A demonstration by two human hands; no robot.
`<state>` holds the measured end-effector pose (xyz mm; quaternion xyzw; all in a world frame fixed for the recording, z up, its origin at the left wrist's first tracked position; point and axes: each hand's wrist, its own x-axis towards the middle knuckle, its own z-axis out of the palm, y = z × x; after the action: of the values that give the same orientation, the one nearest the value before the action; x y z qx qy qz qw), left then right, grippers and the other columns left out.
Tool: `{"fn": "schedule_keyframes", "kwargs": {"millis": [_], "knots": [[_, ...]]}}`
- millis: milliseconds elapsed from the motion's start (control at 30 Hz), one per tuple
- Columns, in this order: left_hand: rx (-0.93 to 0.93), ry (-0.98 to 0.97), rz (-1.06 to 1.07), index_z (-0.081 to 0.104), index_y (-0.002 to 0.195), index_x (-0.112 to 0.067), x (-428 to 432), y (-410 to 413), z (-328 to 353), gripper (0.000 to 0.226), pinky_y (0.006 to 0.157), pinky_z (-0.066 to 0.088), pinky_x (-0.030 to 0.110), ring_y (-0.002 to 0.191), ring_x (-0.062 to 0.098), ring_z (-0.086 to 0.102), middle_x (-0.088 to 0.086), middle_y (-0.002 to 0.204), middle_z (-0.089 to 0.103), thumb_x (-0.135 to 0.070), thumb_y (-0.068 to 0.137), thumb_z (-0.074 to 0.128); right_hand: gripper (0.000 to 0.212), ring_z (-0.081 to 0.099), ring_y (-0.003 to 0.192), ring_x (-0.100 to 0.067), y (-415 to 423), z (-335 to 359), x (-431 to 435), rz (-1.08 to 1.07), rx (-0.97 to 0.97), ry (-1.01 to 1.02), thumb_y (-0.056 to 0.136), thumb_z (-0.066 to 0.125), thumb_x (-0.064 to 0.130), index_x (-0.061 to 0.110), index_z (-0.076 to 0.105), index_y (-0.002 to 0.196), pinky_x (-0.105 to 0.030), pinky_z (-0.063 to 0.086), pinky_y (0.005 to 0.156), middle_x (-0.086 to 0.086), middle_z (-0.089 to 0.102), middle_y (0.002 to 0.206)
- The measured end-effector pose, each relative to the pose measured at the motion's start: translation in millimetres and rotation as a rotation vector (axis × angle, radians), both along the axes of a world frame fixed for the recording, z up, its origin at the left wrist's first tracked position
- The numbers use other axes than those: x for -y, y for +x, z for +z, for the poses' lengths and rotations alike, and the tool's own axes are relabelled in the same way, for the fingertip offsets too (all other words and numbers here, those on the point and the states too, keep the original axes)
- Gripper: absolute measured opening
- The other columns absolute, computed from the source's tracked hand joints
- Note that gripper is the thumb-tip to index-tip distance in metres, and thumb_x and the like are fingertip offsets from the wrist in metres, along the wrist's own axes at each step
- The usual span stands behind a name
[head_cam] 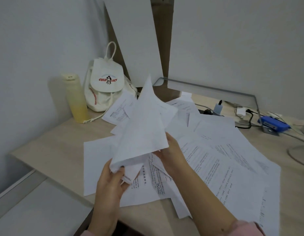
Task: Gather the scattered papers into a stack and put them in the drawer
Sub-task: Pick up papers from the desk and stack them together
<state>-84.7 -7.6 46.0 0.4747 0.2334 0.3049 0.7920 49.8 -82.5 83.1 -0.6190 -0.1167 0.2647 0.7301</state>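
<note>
Far left: pale yellow bottle (76,97) upright by the wall, just beside a cream drawstring bag (105,86) printed "GOOD LUCY" in red. Centre, over the desk (51,147): left hand (110,183) curled around the lower corner of a raised bundle of papers (144,126), thumb pinching it from the front. Right hand (171,157) closed on the bundle's lower right edge, fingers tucked behind the sheets. Bundle uneven, corners splayed and tip pointing up, held above the scattered sheets (224,159) spread flat across the desk to the right, some overhanging the near edge. Print on those sheets too small to read, apparently Chinese text. Far right: cables and a blue device (273,125) beside a silver monitor stand. No drawer identifiable. Likely risks: loose sheets slipping out of the misaligned bundle under a corner-only grip; overhanging pages sliding to the floor if brushed; a sweeping reach snagging the cables or tipping the bottle.
</note>
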Motion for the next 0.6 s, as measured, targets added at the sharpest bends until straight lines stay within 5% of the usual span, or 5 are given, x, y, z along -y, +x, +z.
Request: {"fn": "schedule_keyframes", "kwargs": {"millis": [133, 233, 333, 467, 600], "knots": [[0.018, -0.073, -0.177, 0.060, 0.113, -0.018, -11, 3, -1, 0.039, 0.074, 0.059, 0.028, 0.101, 0.020, 0.066, 0.010, 0.119, 0.066, -0.003, 0.077, 0.058, 0.024, 0.065, 0.087, -0.022, 25, 16, 31, -0.118, 0.238, -0.204, 0.087, 0.049, 0.000, 0.019, 0.061, 0.097, -0.034, 0.053, 0.082, -0.005, 0.069, 0.096], [0.151, -0.321, -0.245, 0.058, 0.120, -0.013, -17, 8, 7, 0.051, 0.074, 0.057, 0.039, 0.106, 0.024, 0.062, 0.011, 0.119, 0.066, -0.029, 0.072, 0.052, 0.025, 0.065, 0.086, -0.020, 44, 23, 73, -0.039, 0.310, -0.354, 0.089, 0.049, 0.001, 0.022, 0.063, 0.092, -0.029, 0.052, 0.079, -0.005, 0.070, 0.097], [0.041, -0.299, -0.266, 0.054, 0.123, -0.019, -13, 24, 7, 0.054, 0.087, 0.052, 0.047, 0.110, 0.022, 0.063, 0.009, 0.115, 0.069, -0.051, 0.079, 0.050, 0.023, 0.066, 0.096, -0.027, 57, 26, 117, 0.031, 0.287, -0.488, 0.090, 0.049, 0.002, 0.015, 0.065, 0.101, -0.036, 0.051, 0.086, -0.011, 0.070, 0.104], [-0.216, -0.058, -0.337, 0.050, 0.127, -0.018, 18, 45, -13, 0.046, 0.079, 0.057, 0.035, 0.102, 0.016, 0.066, 0.004, 0.112, 0.069, -0.030, 0.085, 0.064, 0.023, 0.065, 0.099, -0.029, 73, 16, 162, 0.046, 0.241, -0.589, 0.089, 0.048, 0.000, 0.006, 0.064, 0.104, -0.039, 0.049, 0.092, -0.014, 0.070, 0.107], [-0.336, 0.046, -0.401, 0.051, 0.118, -0.016, 56, 54, -30, 0.029, 0.063, 0.057, 0.020, 0.080, 0.011, 0.069, 0.004, 0.097, 0.068, -0.004, 0.092, 0.053, 0.015, 0.056, 0.084, -0.026, 95, -3, 184, -0.009, 0.292, -0.861, 0.089, 0.043, 0.003, 0.007, 0.057, 0.087, -0.032, 0.042, 0.073, -0.014, 0.062, 0.092]]}}
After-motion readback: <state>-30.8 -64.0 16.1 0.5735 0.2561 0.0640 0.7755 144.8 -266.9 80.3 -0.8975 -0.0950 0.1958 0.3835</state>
